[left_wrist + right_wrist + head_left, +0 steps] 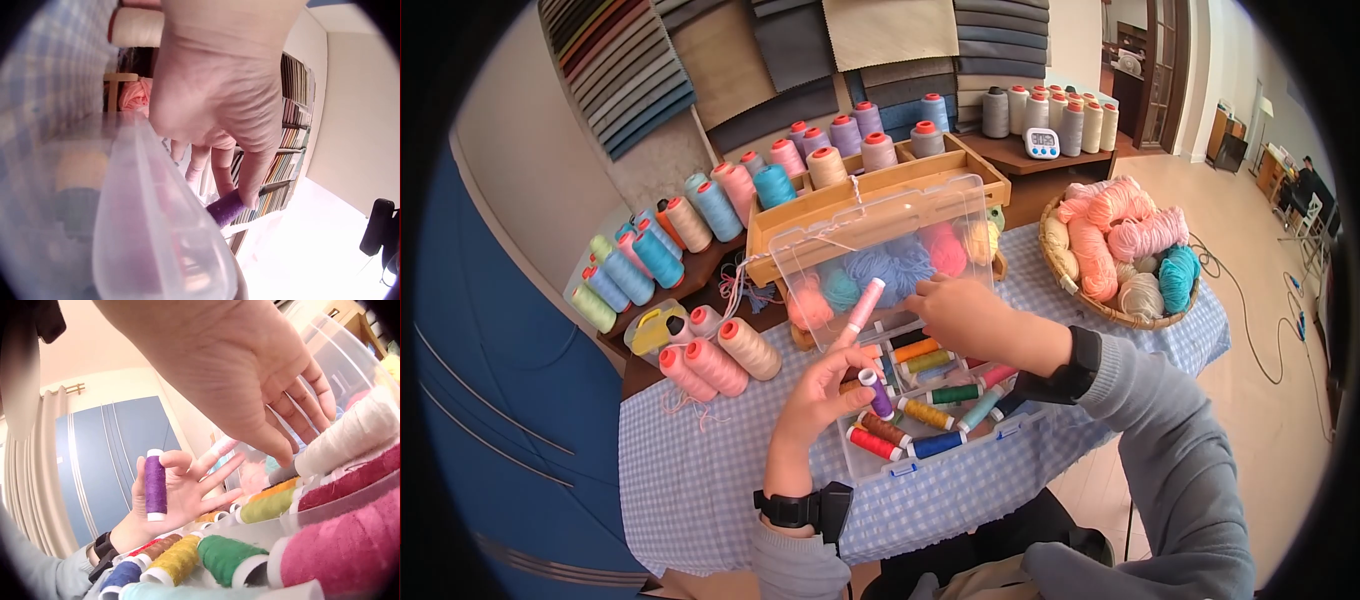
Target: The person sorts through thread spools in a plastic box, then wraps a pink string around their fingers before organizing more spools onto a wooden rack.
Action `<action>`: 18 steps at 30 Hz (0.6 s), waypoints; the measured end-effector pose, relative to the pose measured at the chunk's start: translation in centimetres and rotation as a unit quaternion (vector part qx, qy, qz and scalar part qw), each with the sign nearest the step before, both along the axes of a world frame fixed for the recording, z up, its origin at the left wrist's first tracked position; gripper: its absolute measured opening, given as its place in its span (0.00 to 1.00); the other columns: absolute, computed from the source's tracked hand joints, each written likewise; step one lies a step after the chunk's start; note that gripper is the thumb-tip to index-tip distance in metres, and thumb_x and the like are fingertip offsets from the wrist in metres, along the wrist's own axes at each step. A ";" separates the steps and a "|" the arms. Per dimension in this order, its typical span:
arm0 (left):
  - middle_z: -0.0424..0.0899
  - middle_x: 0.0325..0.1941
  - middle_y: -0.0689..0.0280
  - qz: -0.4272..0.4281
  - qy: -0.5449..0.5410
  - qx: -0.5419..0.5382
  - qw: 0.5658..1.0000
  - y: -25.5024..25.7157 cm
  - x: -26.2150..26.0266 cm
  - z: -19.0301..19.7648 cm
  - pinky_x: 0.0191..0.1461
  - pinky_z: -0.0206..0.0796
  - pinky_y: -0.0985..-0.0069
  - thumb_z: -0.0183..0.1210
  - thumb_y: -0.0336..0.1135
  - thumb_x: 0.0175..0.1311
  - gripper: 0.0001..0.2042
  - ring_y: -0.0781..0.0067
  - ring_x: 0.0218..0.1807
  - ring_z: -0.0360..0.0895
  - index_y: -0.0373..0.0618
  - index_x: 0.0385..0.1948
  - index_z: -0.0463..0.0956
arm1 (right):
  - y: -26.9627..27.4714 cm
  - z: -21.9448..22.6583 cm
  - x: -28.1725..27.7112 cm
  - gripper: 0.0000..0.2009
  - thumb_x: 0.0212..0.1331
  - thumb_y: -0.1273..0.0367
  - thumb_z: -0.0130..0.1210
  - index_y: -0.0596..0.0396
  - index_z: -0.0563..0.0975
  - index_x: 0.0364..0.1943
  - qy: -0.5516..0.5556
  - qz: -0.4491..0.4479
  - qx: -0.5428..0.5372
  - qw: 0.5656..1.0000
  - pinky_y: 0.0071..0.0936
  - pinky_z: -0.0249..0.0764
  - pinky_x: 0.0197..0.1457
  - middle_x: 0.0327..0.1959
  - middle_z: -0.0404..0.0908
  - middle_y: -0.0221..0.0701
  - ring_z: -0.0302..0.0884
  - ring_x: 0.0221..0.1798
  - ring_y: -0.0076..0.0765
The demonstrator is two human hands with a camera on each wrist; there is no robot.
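Note:
My left hand (810,395) pinches a small purple thread spool (876,394) between thumb and index finger, above the left part of a clear plastic box (855,470). A pale pink spool (866,306) stands up slanted from between fingers of the same hand. My right hand (975,320) reaches over the back of the box, near its raised lid (800,250). In the right wrist view its fingers are apart with nothing between them, near a white spool (350,434). Green (231,556), yellow and other coloured spools lie in the box.
A wicker basket (1145,318) of yarn skeins stands right on the checked cloth (690,490). Large cones, including a beige one (750,350), stand at left. Behind the box is a wooden rack (975,170) with more cones. A white timer (1041,143) sits back right.

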State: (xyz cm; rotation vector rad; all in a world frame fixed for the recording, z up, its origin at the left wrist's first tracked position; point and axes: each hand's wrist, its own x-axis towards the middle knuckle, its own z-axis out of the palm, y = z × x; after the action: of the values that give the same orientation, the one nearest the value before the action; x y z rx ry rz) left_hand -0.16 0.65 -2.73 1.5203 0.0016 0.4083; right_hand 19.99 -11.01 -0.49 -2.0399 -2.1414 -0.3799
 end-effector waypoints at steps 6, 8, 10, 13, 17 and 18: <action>0.36 0.70 0.51 -0.029 -0.006 0.070 0.997 -0.1 0.1 0.4 0.65 0.45 0.66 0.65 0.33 0.46 0.09 0.62 0.70 0.44 0.44 0.29 0.77 | 0.9 -0.1 -0.3 0.12 0.44 0.71 0.55 0.57 0.74 0.35 0.010 -0.002 0.017 1.000 0.30 0.70 0.41 0.33 0.72 0.34 0.70 0.42 0.39; 0.37 0.70 0.51 -0.044 -0.006 0.087 0.995 -0.1 0.0 0.4 0.65 0.45 0.65 0.65 0.33 0.46 0.09 0.61 0.70 0.44 0.43 0.29 0.78 | 1.1 -0.1 -0.4 0.11 0.44 0.71 0.55 0.58 0.73 0.34 0.004 -0.008 0.012 1.000 0.30 0.70 0.41 0.33 0.72 0.34 0.70 0.41 0.39; 0.36 0.70 0.52 -0.046 0.008 0.086 0.995 -0.2 -0.1 0.6 0.64 0.47 0.66 0.65 0.33 0.46 0.10 0.63 0.69 0.47 0.43 0.30 0.78 | 1.4 -0.3 -0.4 0.11 0.43 0.71 0.55 0.59 0.73 0.33 -0.003 -0.014 0.008 1.000 0.30 0.70 0.41 0.32 0.72 0.34 0.70 0.41 0.39; 0.34 0.70 0.52 -0.049 0.016 0.068 0.996 -0.4 -0.2 0.8 0.63 0.51 0.68 0.65 0.33 0.45 0.10 0.68 0.66 0.53 0.43 0.30 0.77 | 1.9 -0.5 -0.3 0.10 0.42 0.73 0.54 0.59 0.73 0.32 -0.010 -0.017 0.013 1.000 0.30 0.70 0.41 0.32 0.72 0.35 0.71 0.40 0.39; 0.36 0.70 0.52 -0.038 0.035 0.032 0.998 -0.6 -0.6 1.2 0.56 0.60 0.72 0.65 0.31 0.44 0.10 0.73 0.58 0.64 0.44 0.31 0.77 | 2.0 -0.6 -0.1 0.08 0.41 0.75 0.52 0.59 0.73 0.30 -0.005 0.001 0.017 1.000 0.31 0.70 0.41 0.30 0.73 0.36 0.71 0.38 0.41; 0.36 0.70 0.52 -0.038 0.034 0.032 0.998 -0.4 -0.5 0.9 0.56 0.60 0.72 0.65 0.31 0.44 0.10 0.73 0.58 0.64 0.44 0.31 0.77 | 2.0 -0.7 -0.1 0.08 0.41 0.75 0.51 0.59 0.72 0.29 -0.008 0.015 0.015 1.000 0.32 0.69 0.41 0.30 0.74 0.37 0.71 0.38 0.41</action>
State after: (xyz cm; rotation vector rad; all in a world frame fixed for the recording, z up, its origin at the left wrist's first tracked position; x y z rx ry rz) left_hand -0.69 0.26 -1.80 1.5911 -0.0155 0.2972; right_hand 19.93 -9.05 -1.18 -1.9934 -2.1578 -0.4232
